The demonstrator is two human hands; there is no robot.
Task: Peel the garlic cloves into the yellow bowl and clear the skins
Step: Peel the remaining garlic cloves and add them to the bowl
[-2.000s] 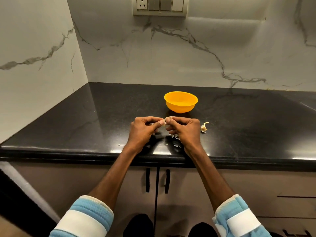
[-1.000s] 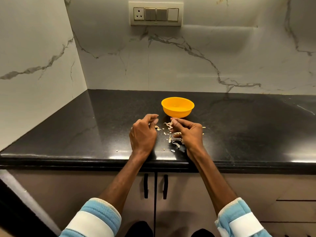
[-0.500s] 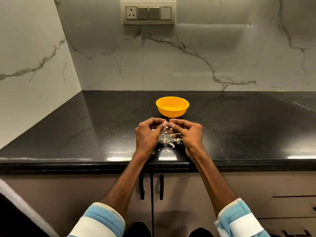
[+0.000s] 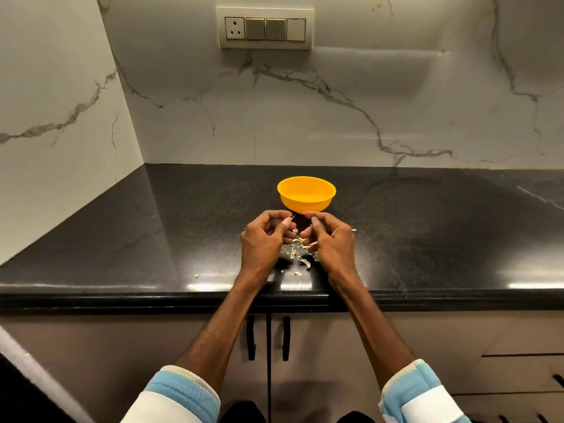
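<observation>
The yellow bowl (image 4: 306, 195) stands on the black counter (image 4: 152, 239), just beyond my hands. My left hand (image 4: 264, 239) pinches a thin sliver of garlic skin (image 4: 291, 217) between thumb and forefinger. A small gap separates it from my right hand (image 4: 334, 241), whose fingers curl around a garlic clove that they almost entirely hide. Loose garlic skins (image 4: 300, 254) lie scattered on the counter between and below both hands. The bowl's inside shows no cloves from this angle.
A stray skin bit (image 4: 353, 229) lies right of my right hand and a crumb (image 4: 197, 275) sits near the counter's front edge (image 4: 122, 293). Marble walls close off the back and left. A switch panel (image 4: 265, 27) is on the back wall. Cabinet doors hang below.
My hands met at the fingertips half a second ago and have now drawn slightly apart, the left one pulling away with a sliver of skin. The view has shifted a little.
</observation>
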